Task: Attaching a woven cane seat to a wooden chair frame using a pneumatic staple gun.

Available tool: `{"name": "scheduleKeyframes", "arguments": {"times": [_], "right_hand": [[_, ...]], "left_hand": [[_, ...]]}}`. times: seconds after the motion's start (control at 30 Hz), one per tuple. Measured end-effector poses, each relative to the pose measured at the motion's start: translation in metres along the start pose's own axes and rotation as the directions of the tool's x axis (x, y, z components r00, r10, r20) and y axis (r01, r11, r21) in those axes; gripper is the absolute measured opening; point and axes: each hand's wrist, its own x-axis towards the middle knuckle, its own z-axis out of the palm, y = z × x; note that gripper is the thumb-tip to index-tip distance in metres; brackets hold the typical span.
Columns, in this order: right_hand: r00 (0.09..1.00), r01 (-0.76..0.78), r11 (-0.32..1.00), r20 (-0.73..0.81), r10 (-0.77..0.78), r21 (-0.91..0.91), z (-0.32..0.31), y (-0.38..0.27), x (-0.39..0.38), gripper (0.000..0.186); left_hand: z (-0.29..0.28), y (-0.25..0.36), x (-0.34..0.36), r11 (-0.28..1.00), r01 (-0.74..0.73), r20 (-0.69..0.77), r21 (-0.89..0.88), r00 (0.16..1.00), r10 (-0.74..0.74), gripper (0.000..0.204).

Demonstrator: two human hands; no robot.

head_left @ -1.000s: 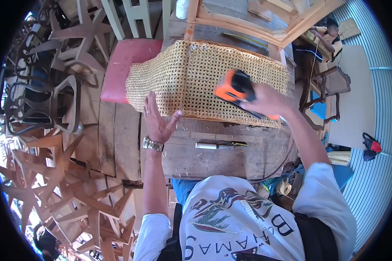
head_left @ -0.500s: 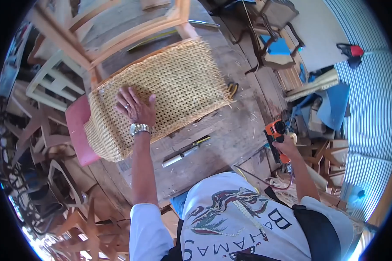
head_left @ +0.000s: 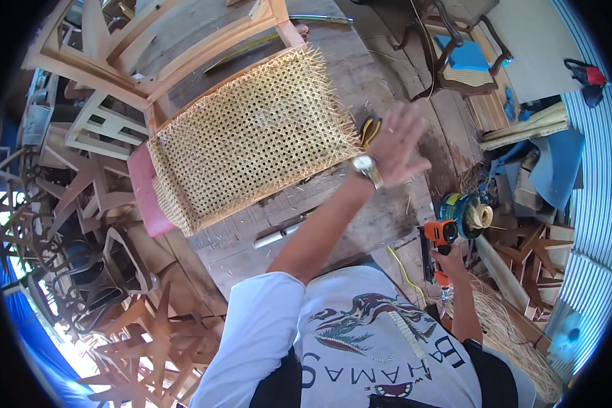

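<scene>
A woven cane panel [head_left: 251, 136] lies on a wooden seat frame on the plank workbench [head_left: 387, 211]. My left hand [head_left: 396, 144], with a wristwatch, hovers open with fingers spread past the panel's right edge, just beside yellow-handled pliers [head_left: 369, 129]. My right hand [head_left: 450, 264] is down off the bench's right side, closed on the grip of an orange power stapler [head_left: 436, 238] that points toward the bench edge.
A pink cushion [head_left: 145, 197] sits under the panel's left end. A metal tube [head_left: 279, 235] lies on the bench. Wooden chair frames [head_left: 88, 204] pile up at left. A cane spool [head_left: 472, 214], a blue-cushioned chair [head_left: 464, 58] and scrap wood stand at right.
My left hand has lifted off the cane panel and swung right, past its edge. My right hand keeps the stapler low beside the bench. The view has shifted.
</scene>
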Motion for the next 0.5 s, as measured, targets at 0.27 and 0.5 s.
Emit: {"name": "scheduleKeyframes", "arguments": {"times": [0.27,0.5], "right_hand": [[0.985,0.031,0.992,-0.167,-0.051,-0.122,-0.018,0.090,-0.021,0.018],[0.978,-0.130,0.955,-0.192,0.080,-0.266,-0.075,0.226,-0.055,0.040]], "left_hand": [[0.010,0.045,-0.153,0.985,0.174,0.185,-0.014,0.968,-0.168,0.090],[-0.043,0.035,-0.292,0.897,0.422,0.250,0.132,0.861,-0.442,0.088]]}}
